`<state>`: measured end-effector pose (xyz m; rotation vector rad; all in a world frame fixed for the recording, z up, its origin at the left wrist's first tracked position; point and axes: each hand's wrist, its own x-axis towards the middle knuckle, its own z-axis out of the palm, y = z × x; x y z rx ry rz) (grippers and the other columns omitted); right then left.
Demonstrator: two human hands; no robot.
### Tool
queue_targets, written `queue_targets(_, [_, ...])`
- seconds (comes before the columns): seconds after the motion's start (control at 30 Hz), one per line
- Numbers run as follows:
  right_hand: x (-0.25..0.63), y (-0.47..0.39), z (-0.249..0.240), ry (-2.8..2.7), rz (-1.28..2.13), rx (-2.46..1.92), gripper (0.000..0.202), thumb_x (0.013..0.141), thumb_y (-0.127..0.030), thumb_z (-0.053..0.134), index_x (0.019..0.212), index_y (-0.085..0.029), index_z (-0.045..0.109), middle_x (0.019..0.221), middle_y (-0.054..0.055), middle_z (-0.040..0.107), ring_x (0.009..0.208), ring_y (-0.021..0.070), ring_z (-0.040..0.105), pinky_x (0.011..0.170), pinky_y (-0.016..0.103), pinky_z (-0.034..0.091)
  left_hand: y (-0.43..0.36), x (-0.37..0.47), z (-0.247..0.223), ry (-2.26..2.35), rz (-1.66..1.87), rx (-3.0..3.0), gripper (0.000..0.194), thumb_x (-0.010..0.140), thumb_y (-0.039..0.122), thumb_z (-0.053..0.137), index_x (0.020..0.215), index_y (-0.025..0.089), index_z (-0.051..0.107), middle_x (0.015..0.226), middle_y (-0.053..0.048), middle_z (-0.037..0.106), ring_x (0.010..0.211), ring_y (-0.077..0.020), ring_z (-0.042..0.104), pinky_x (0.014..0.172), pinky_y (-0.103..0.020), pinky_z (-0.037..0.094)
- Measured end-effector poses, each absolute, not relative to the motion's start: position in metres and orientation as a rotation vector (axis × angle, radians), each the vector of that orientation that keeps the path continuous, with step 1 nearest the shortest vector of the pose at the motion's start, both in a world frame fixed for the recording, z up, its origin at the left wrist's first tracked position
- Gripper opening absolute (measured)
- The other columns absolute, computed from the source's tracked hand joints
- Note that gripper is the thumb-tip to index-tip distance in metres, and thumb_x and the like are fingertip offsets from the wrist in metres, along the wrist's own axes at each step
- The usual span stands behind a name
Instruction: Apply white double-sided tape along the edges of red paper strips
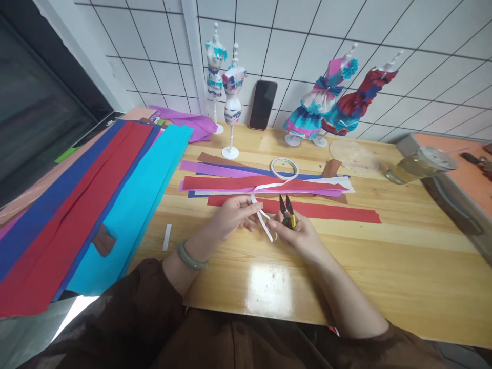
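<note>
Pinching a white tape strip (263, 218) over a wooden surface (346, 256), the left hand (234, 215) has its grip clamped on the strip, which runs back to a tape roll (285, 168). Just beside it, the right hand (298, 233) grips small snips (287, 209), blades apart, tips just right of the strip. No writing is legible anywhere.

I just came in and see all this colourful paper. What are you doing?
A person sits at a wooden table. The left hand pinches a white tape strip that runs back to a tape roll. The right hand holds small scissors, blades pointing away, beside the strip. Red, purple and blue paper strips lie just behind the hands, big paper sheets lie to the left, and four dressed little mannequins stand by the wall.
</note>
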<state>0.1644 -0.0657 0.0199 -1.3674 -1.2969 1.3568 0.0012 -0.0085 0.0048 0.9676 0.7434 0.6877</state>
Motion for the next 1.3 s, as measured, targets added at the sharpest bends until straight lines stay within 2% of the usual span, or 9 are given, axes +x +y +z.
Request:
queue_targets(0.13, [0.168, -0.066, 0.020, -1.143, 1.479, -1.339, 0.030, 0.075, -0.044, 0.058, 0.073, -0.021, 0.040, 0.057, -0.004, 0.053, 0.036, 0.0043, 0.026, 0.036, 0.021, 0.017, -0.009, 0.001, 0.003, 0.748, 0.693, 0.952, 0.025, 0.071, 0.036, 0.063, 0.074, 0.013, 0.056, 0.067, -0.002, 0.060, 0.056, -0.0082, 0.057, 0.044, -0.016, 0.044])
queue_targets(0.3, [0.175, -0.064, 0.013, -1.091, 1.480, -1.313, 0.039, 0.084, -0.051, 0.040, 0.064, -0.018, 0.048, 0.035, -0.008, 0.029, 0.031, 0.0057, 0.020, 0.035, 0.023, 0.011, -0.005, 0.000, 0.001, 0.692, 0.762, 0.806, 0.020, 0.072, 0.031, 0.063, 0.076, 0.013, 0.054, 0.064, 0.000, 0.058, 0.055, -0.0083, 0.057, 0.040, -0.014, 0.041])
queue_targets(0.5, [0.167, -0.065, 0.014, -1.154, 1.421, -1.321, 0.034, 0.071, -0.041, 0.065, 0.068, -0.021, 0.038, 0.045, -0.010, 0.036, 0.035, 0.0043, 0.027, 0.037, 0.020, 0.018, -0.006, 0.001, 0.000, 0.678, 0.750, 0.817, 0.020, 0.072, 0.030, 0.062, 0.074, 0.013, 0.053, 0.064, -0.002, 0.059, 0.054, -0.0088, 0.058, 0.039, -0.014, 0.040])
queue_targets(0.63, [0.165, -0.067, 0.019, -1.291, 1.480, -1.309, 0.033, 0.070, -0.038, 0.066, 0.069, -0.020, 0.038, 0.054, -0.006, 0.050, 0.040, 0.0054, 0.035, 0.040, 0.020, 0.024, -0.006, 0.001, 0.000, 0.682, 0.764, 0.780, 0.020, 0.072, 0.029, 0.063, 0.077, 0.013, 0.054, 0.064, -0.001, 0.060, 0.052, -0.0084, 0.057, 0.039, -0.014, 0.039])
queue_targets(0.77, [0.173, -0.067, 0.022, -1.312, 1.483, -1.358, 0.033, 0.075, -0.044, 0.058, 0.063, -0.019, 0.041, 0.046, -0.006, 0.043, 0.037, 0.0055, 0.032, 0.037, 0.020, 0.021, 0.001, -0.004, -0.001, 0.696, 0.833, 0.597, 0.018, 0.071, 0.024, 0.064, 0.081, 0.013, 0.055, 0.061, 0.001, 0.058, 0.050, -0.0061, 0.057, 0.040, -0.012, 0.038])
queue_targets(0.9, [0.182, -0.063, 0.021, -1.296, 1.467, -1.409, 0.046, 0.083, -0.052, 0.042, 0.052, -0.018, 0.042, 0.038, -0.006, 0.034, 0.033, 0.0056, 0.028, 0.035, 0.022, 0.017, 0.006, -0.007, -0.002, 0.700, 0.861, 0.448, 0.015, 0.071, 0.021, 0.064, 0.082, 0.014, 0.055, 0.061, 0.004, 0.056, 0.049, -0.0032, 0.055, 0.040, -0.010, 0.037])
queue_targets(1.03, [0.181, -0.061, 0.016, -1.188, 1.374, -1.370, 0.035, 0.080, -0.050, 0.048, 0.065, -0.018, 0.048, 0.038, -0.009, 0.029, 0.033, 0.0055, 0.023, 0.035, 0.021, 0.016, -0.001, -0.002, -0.001, 0.709, 0.807, 0.685, 0.018, 0.072, 0.028, 0.063, 0.078, 0.014, 0.054, 0.061, 0.001, 0.058, 0.049, -0.0061, 0.056, 0.039, -0.013, 0.038])
queue_targets(1.17, [0.170, -0.062, 0.014, -1.164, 1.409, -1.326, 0.033, 0.069, -0.040, 0.066, 0.070, -0.021, 0.040, 0.050, -0.008, 0.043, 0.038, 0.0055, 0.034, 0.039, 0.020, 0.025, -0.011, 0.006, -0.002, 0.758, 0.730, 0.985, 0.024, 0.072, 0.035, 0.062, 0.072, 0.013, 0.054, 0.062, -0.001, 0.058, 0.049, -0.0070, 0.054, 0.039, -0.015, 0.040])
queue_targets(1.3, [0.161, -0.063, 0.016, -1.205, 1.476, -1.275, 0.038, 0.062, -0.036, 0.072, 0.069, -0.021, 0.037, 0.068, -0.002, 0.058, 0.060, 0.0119, 0.055, 0.056, 0.024, 0.041, -0.016, 0.011, -0.005, 0.752, 0.678, 1.081, 0.026, 0.073, 0.038, 0.059, 0.070, 0.013, 0.053, 0.056, 0.002, 0.052, 0.044, -0.0048, 0.048, 0.038, -0.016, 0.037])
